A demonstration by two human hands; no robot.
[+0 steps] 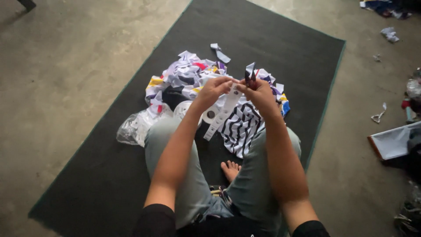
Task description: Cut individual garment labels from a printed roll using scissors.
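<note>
Dim, flat daylight; soft, slightly blurred.

Black-and-white striped cloth (240, 127), white strip (221, 115), dark green mat (272, 39)

Matt dark mat (280, 48), rough concrete floor (79, 66), glossy clear plastic bag (133, 127), white paper strip (221, 115).

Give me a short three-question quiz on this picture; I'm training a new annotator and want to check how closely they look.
1. True or false: both hands are raised above the pile of fabric scraps.
2. What does the left hand pinch?
A. a white paper strip
B. a glass bottle
C. a metal spoon
3. What does the person sit on?

Key
1. True.
2. A: the white paper strip hangs down from the fingers, and the right hand holds a small dark red tool at its top.
3. A dark mat on the concrete floor.
</note>
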